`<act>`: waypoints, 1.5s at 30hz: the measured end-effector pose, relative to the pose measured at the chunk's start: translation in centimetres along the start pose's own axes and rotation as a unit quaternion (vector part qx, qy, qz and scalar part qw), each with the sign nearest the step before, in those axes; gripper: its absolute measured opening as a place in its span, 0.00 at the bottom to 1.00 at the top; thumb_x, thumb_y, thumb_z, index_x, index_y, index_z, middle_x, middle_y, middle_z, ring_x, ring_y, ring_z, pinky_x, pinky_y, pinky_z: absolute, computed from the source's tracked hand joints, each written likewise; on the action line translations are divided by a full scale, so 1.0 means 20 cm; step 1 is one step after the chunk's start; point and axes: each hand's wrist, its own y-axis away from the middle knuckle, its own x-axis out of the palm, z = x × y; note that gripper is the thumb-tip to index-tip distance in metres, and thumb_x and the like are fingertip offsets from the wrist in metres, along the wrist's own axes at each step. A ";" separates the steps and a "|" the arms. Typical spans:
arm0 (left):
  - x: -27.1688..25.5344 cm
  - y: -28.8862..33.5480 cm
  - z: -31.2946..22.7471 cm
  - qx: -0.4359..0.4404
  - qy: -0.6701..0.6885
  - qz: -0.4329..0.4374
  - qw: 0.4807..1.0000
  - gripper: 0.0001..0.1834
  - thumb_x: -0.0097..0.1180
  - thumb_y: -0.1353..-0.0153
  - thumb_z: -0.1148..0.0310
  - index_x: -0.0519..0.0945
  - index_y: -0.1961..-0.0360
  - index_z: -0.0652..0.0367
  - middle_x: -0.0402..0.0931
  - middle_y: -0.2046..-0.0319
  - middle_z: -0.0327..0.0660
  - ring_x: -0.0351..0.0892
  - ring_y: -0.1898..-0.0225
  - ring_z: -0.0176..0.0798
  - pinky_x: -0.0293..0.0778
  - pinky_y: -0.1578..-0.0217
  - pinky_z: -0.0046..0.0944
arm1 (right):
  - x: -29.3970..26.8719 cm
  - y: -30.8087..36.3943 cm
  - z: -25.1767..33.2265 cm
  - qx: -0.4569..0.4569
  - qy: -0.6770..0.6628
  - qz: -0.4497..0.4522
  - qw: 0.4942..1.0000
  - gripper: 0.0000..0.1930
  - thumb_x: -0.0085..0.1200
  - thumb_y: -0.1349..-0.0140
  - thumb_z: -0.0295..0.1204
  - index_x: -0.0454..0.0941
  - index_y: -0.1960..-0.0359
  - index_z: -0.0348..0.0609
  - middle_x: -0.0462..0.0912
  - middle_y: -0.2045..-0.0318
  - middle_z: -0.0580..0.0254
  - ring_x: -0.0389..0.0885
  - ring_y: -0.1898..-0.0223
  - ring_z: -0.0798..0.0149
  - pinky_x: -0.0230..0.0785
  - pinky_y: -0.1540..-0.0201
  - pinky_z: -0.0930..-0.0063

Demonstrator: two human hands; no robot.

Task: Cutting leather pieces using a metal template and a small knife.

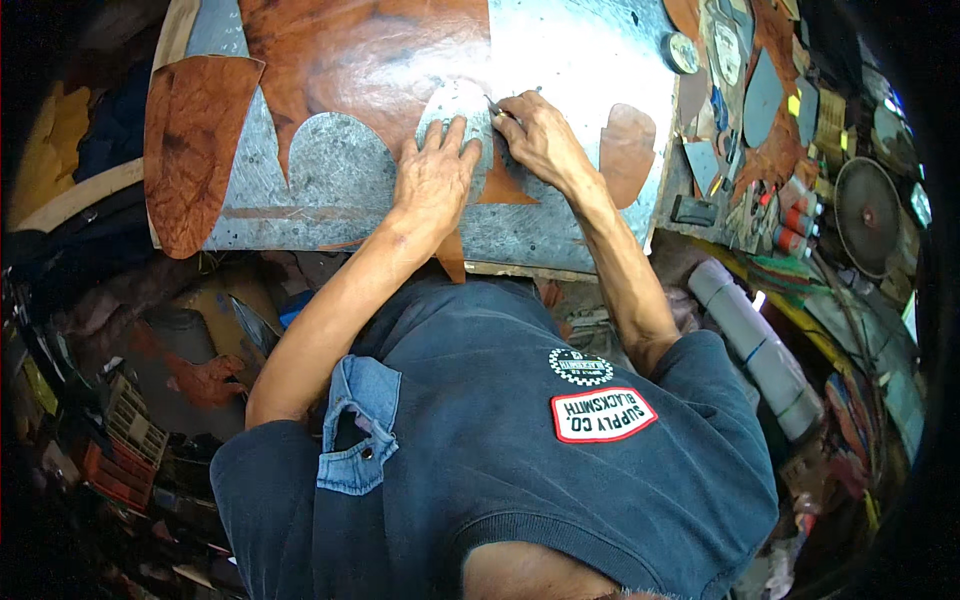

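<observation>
My left hand lies flat with its fingers spread, pressing on a pale, round-topped template. That template rests on a large sheet of mottled brown leather. In a pinch, my right hand holds a small dark pointed tool, its tip at the template's right edge. Most of the tool is hidden by my fingers, so its exact kind cannot be told. A long cut leather piece lies at the table's left end. To the right of my right hand is a smaller leather piece.
The worktable has a scratched grey metal top. A round tin stands near its right edge. Beyond that, a side bench holds tools, scraps and a dark block. A round fan-like disc and a wrapped roll are farther right.
</observation>
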 end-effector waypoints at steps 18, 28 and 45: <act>0.00 -0.04 0.05 0.055 -0.047 0.017 0.997 0.31 0.70 0.51 0.63 0.75 0.44 0.53 0.65 0.39 0.47 0.68 0.41 0.52 0.66 0.44 0.55 | 0.21 0.49 0.29 0.182 -0.077 -0.113 0.974 0.13 0.56 0.39 0.29 0.80 0.57 0.30 0.80 0.62 0.34 0.80 0.59 0.38 0.71 0.55 0.53; 0.03 0.06 0.22 0.117 0.075 -0.058 0.989 0.33 0.69 0.49 0.62 0.74 0.41 0.54 0.64 0.36 0.52 0.64 0.36 0.57 0.62 0.38 0.56 | 0.24 0.52 0.16 0.217 0.058 -0.210 0.952 0.13 0.50 0.37 0.29 0.76 0.58 0.31 0.80 0.61 0.36 0.80 0.60 0.40 0.72 0.54 0.51; 0.29 0.46 0.31 0.134 0.110 -0.172 0.970 0.31 0.63 0.41 0.55 0.73 0.40 0.58 0.59 0.32 0.56 0.53 0.30 0.63 0.48 0.32 0.64 | 0.37 0.48 0.18 0.171 0.105 -0.229 0.952 0.20 0.57 0.41 0.32 0.72 0.49 0.36 0.78 0.54 0.38 0.80 0.61 0.34 0.74 0.56 0.46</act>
